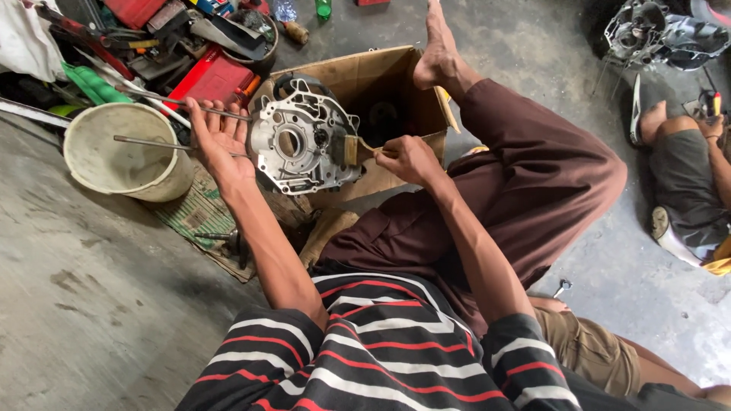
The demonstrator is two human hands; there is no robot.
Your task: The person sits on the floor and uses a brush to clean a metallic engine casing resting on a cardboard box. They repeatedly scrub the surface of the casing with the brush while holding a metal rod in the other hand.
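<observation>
Head view, items by size, as I see them from my remote seat.

1. Floor (91,304): one, bare grey concrete; everything sits or lies on it.
2. Cardboard box (396,76): one, open, lying behind the work, likely as a backdrop to catch dirt.
3. Bucket (122,148): one, pale plastic, just beside the left hand, with a thin metal rod resting across its rim.
4. Engine cover (303,141): one, grey cast metal with a round hole through its middle, held upright in front of the box with its inner face turned toward me, I judge so the brush can reach the recesses.
5. Left hand (217,137): one; grip spread, palm and fingers braced against the left edge of the engine cover to steady it.
6. Right hand (407,158): one; grip pinched on the handle of the brush.
7. Brush (352,149): one, small and flat, bristles touching the right side of the engine cover.

Also in frame: a heap of tools and red containers beyond the bucket, and a second person seated at the right edge, well apart.
</observation>
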